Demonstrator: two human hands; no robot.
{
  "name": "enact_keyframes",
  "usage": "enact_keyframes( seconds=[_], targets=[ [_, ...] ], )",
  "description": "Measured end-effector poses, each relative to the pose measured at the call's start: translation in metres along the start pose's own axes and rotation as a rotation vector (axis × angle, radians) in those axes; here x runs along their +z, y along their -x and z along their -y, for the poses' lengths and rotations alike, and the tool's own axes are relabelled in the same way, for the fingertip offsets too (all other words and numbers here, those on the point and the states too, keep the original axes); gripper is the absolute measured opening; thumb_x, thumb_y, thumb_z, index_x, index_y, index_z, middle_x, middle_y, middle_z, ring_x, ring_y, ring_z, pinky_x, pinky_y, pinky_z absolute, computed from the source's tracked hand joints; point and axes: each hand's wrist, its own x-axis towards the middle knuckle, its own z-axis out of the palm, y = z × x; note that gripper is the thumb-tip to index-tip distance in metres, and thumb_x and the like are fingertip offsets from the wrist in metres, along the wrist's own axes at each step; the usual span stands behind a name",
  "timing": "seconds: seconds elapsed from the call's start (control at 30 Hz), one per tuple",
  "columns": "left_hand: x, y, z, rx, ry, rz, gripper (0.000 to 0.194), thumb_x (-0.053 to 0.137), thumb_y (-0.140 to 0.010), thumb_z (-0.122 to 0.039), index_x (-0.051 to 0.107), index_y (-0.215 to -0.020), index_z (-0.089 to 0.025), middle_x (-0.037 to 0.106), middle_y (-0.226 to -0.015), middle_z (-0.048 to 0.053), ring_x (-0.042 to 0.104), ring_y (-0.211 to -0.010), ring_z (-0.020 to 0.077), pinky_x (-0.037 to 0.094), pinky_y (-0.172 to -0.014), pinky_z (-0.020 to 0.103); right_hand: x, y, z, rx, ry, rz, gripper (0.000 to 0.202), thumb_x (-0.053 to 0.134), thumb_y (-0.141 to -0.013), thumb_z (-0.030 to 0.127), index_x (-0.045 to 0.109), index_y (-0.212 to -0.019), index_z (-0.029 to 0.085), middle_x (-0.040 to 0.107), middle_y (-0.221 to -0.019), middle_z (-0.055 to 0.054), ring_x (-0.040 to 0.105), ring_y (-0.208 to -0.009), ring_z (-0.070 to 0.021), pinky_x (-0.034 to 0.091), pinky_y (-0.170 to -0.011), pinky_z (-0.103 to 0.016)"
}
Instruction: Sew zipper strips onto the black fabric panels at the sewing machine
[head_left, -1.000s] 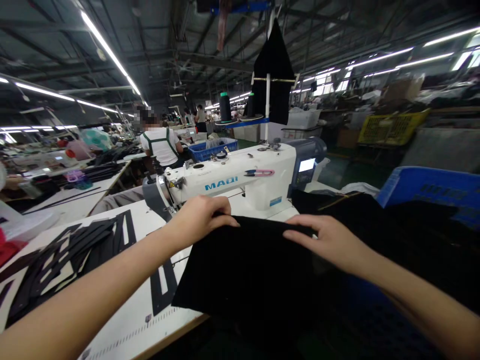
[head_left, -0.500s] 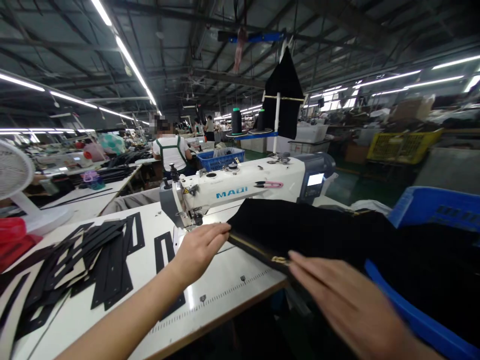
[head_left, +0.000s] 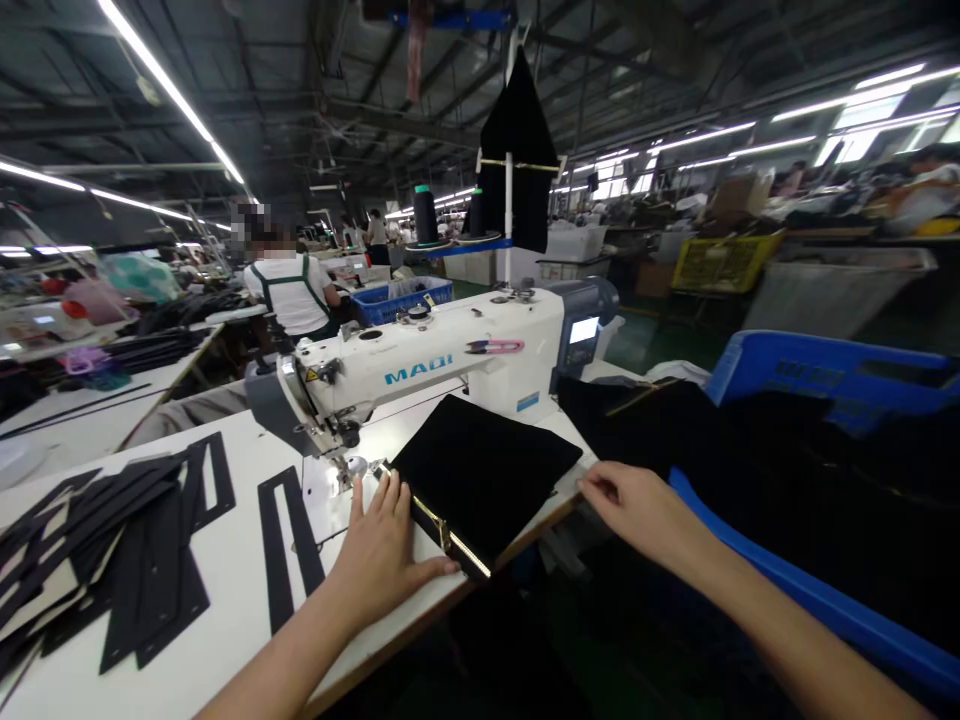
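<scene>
**With the zip edge lying close to the needle end, watch slider, fingertips and near corner**

Because the gold metal zip [head_left: 472, 557] runs up toward the needle end of the white sewing machine [head_left: 461, 345], its slider [head_left: 445, 535] looks like the first hazard. Should teeth or slider be fed under the needle, expect a struck needle or skewed stitching; likely cause, the edge pivoting under one-sided guidance. Your fingertips are near the presser foot too; a careless start could catch them.

Second risk: slippage. The near corner of the flat black fabric panel [head_left: 487, 460] reaches the front edge of the white table [head_left: 232, 610]. Lift your palm too soon and that corner could droop, dragging the zip out of line. The slotted black frame-shaped piece [head_left: 274, 560] is just beside your left wrist; a sideways sweep might shift it.

Position notes. Panel: on the table, in front of the machine's arm, mostly beyond and to the right of your left hand [head_left: 381, 545]. That hand is spread, palm down, fingers at the zip's far end, thumb stretched along the near side; how hard it presses, you can't tell from here. Your right hand [head_left: 634, 505] is at the table edge, just off the panel's right corner, fingers bent, thumb near forefinger. Whether anything is pinched there: can't tell. Beyond its forearm, dark cloth fills the blue plastic crate [head_left: 765, 365].
</scene>
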Motion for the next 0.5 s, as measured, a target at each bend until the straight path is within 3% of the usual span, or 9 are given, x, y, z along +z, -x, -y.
enact_keyframes(
  seconds=[0.1, 0.23, 0.37, 0.43, 0.5],
  targets=[
    [0.001, -0.003, 0.007, 0.005, 0.002, 0.018, 0.094, 0.038, -0.071, -0.077, 0.042, -0.129, -0.003, 0.033, -0.138, 0.025, 0.026, -0.130, 0.0380, 0.011, -0.105, 0.062, 0.009, 0.006, 0.013, -0.094, -0.193, 0.090, 0.019, 0.047, -0.084, 0.022, 0.065, -0.078, 0.019, 0.064, -0.070, -0.001, 0.059, -0.066, -0.0157, 0.042, -0.062, -0.025],
    [0.003, -0.003, 0.005, -0.048, -0.048, -0.019, 0.083, 0.035, -0.076, -0.072, 0.047, -0.127, -0.008, 0.034, -0.139, 0.022, 0.025, -0.131, 0.0362, 0.013, -0.105, 0.060, 0.033, 0.010, 0.040, -0.144, -0.155, -0.061, 0.019, 0.047, -0.085, 0.017, 0.065, -0.079, 0.018, 0.062, -0.072, -0.003, 0.058, -0.069, -0.0166, 0.042, -0.065, -0.028],
    [0.011, -0.006, -0.003, -0.120, -0.117, -0.060, 0.086, 0.038, -0.072, -0.074, 0.050, -0.123, -0.007, 0.041, -0.134, 0.024, 0.029, -0.130, 0.0364, 0.012, -0.106, 0.059, 0.053, 0.013, 0.063, -0.380, -0.126, -0.209, 0.016, 0.050, -0.083, 0.014, 0.065, -0.086, 0.016, 0.060, -0.088, -0.007, 0.054, -0.085, -0.0189, 0.043, -0.075, -0.030],
    [0.013, -0.007, -0.003, -0.120, -0.130, -0.063, 0.085, 0.039, -0.071, -0.074, 0.051, -0.122, -0.007, 0.043, -0.133, 0.024, 0.031, -0.129, 0.0367, 0.013, -0.105, 0.059, 0.056, 0.011, 0.065, -0.480, -0.079, -0.231, 0.019, 0.049, -0.083, 0.014, 0.063, -0.095, 0.015, 0.059, -0.101, -0.008, 0.051, -0.095, -0.0199, 0.041, -0.085, -0.032],
    [0.013, -0.008, 0.000, -0.104, -0.133, -0.062, 0.085, 0.039, -0.071, -0.075, 0.051, -0.122, -0.007, 0.042, -0.133, 0.024, 0.030, -0.129, 0.0382, 0.014, -0.104, 0.060, 0.056, 0.005, 0.057, -0.461, 0.011, -0.187, 0.020, 0.048, -0.085, 0.016, 0.063, -0.097, 0.015, 0.061, -0.102, -0.008, 0.052, -0.096, -0.0195, 0.040, -0.087, -0.032]
  ],
)
